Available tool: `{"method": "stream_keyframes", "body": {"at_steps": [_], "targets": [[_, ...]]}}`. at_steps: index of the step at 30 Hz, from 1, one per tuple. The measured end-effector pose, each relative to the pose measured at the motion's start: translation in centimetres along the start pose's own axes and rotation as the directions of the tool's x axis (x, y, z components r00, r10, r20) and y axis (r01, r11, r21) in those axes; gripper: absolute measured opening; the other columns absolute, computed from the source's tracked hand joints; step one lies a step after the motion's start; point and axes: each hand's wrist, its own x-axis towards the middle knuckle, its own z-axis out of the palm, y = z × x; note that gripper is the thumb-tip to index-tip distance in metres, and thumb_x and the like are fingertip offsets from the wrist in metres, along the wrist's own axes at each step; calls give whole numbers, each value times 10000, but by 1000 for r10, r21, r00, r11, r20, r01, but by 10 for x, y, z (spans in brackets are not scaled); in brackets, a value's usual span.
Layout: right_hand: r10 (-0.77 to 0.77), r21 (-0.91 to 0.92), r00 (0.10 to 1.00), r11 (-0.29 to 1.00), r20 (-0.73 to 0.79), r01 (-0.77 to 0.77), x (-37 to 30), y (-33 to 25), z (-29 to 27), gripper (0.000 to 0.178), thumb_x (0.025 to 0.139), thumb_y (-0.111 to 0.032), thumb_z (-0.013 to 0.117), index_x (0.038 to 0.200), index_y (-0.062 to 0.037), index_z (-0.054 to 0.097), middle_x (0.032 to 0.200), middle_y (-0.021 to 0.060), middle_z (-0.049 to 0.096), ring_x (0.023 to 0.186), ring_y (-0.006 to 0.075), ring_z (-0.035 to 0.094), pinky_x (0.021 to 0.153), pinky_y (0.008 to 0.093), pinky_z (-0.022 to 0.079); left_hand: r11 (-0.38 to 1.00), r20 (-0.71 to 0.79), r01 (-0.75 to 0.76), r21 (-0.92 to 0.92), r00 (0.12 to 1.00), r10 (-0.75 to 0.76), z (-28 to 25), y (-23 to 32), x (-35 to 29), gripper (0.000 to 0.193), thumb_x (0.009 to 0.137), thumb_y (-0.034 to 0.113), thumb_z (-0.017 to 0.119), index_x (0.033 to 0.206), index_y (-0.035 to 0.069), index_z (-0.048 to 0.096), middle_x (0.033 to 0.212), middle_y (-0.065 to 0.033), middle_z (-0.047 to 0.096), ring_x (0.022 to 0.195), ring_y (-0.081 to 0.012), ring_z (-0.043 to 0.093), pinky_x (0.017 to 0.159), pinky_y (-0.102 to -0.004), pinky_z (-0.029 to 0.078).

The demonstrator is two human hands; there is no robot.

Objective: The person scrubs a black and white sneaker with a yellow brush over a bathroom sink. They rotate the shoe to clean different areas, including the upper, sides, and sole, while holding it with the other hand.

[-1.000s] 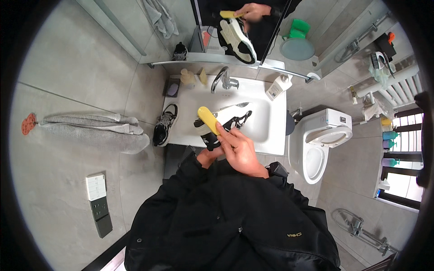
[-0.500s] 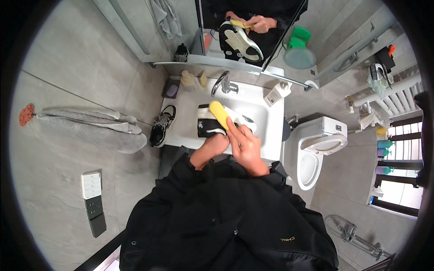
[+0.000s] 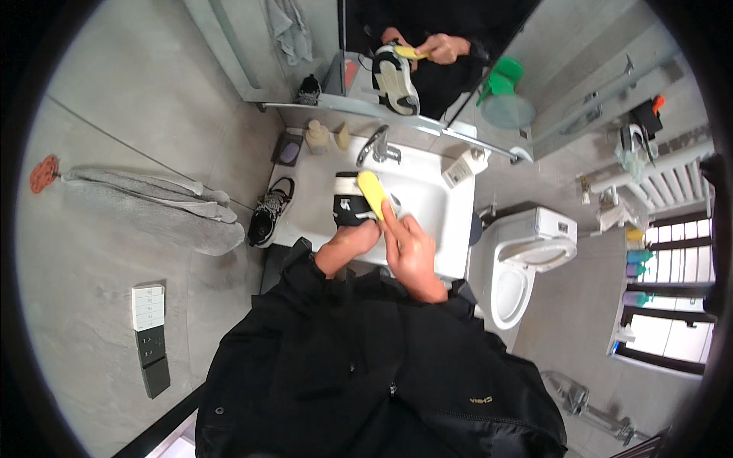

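Observation:
Over the washbasin [image 3: 458,229] I hold a black-and-white sneaker [image 3: 349,206] with my left hand [image 3: 353,243], whose fingers are closed around its near part. My right hand [image 3: 411,256] grips a yellow-backed brush [image 3: 372,191], index finger stretched along its back. The brush lies against the shoe's right side; its bristles are hidden from above. In the mirror [image 3: 466,23], the shoe's pale sole shows, with the brush near its upper end. On the counter's left edge rests another shoe [image 3: 271,212], black with a grey speckled pattern.
A chrome faucet [image 3: 378,147] rises behind the basin. Along the back stand a pump bottle [image 3: 316,137], a pale tube [image 3: 343,137], a soap dish [image 3: 289,149] and, at right, a white bottle [image 3: 466,168]. A toilet [image 3: 510,294] is to the right; a grey towel [image 3: 153,206] hangs at left.
The shoe has turned in my left hand, showing more of its white-and-black end, and its mirrored sole looks narrower. The brush stays against it. The whole view has shifted slightly.

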Motion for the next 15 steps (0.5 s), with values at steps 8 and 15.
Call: {"method": "stream_keyframes", "body": {"at_steps": [8, 15], "targets": [[57, 1, 998, 998, 0, -57, 6, -5, 5, 453, 1020, -114, 698, 1473, -124, 687, 784, 139, 562, 633, 359, 595, 552, 457, 471, 998, 52, 15, -59, 999, -11, 18, -14, 5, 307, 1051, 263, 627, 1287, 67, 643, 1187, -159, 668, 1137, -330, 628, 1004, -461, 501], [260, -109, 954, 963, 149, -245, 8, -5, 7, 452, 1024, -120, 691, 1476, -111, 684, 777, 145, 570, 631, 353, 610, 583, 474, 491, 975, -180, -157, 157, 966, 184, 24, -11, 6, 279, 1007, 185, 633, 1245, 42, 652, 1104, -204, 676, 1041, -390, 647, 870, -499, 529]]}}
